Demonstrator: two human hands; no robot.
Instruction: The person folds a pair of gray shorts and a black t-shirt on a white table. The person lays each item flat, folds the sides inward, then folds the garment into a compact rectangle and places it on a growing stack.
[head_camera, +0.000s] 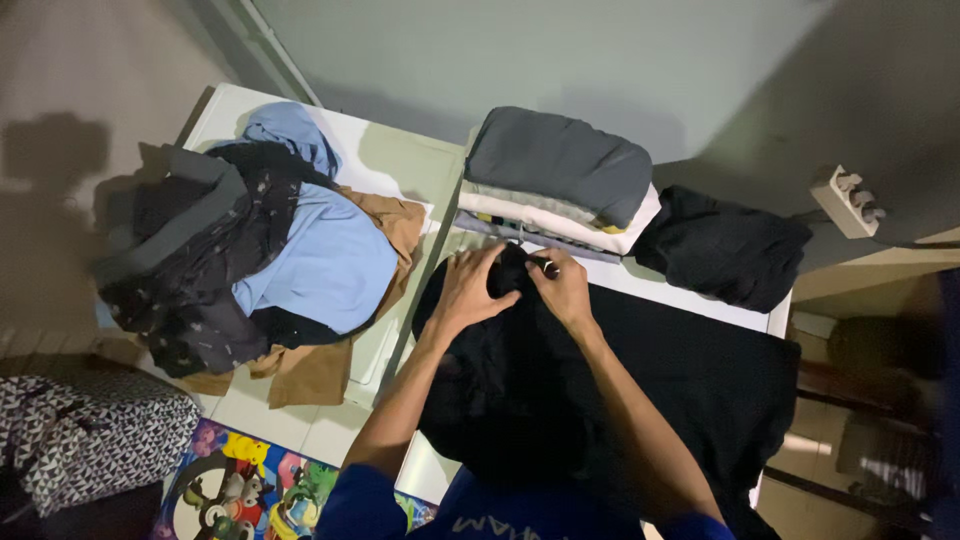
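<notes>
A black garment lies spread over a white table in front of me. My left hand and my right hand both pinch a bunched part of the black garment at its far edge, close together. A ring shows on a finger of my right hand. Just beyond my hands stands a stack of folded clothes, with a dark grey piece on top and white and light pieces under it.
A loose heap of unfolded clothes, blue, black and tan, covers a white surface at left. A crumpled black garment lies right of the folded stack. A power strip sits at far right. A colourful mat and patterned fabric are on the floor.
</notes>
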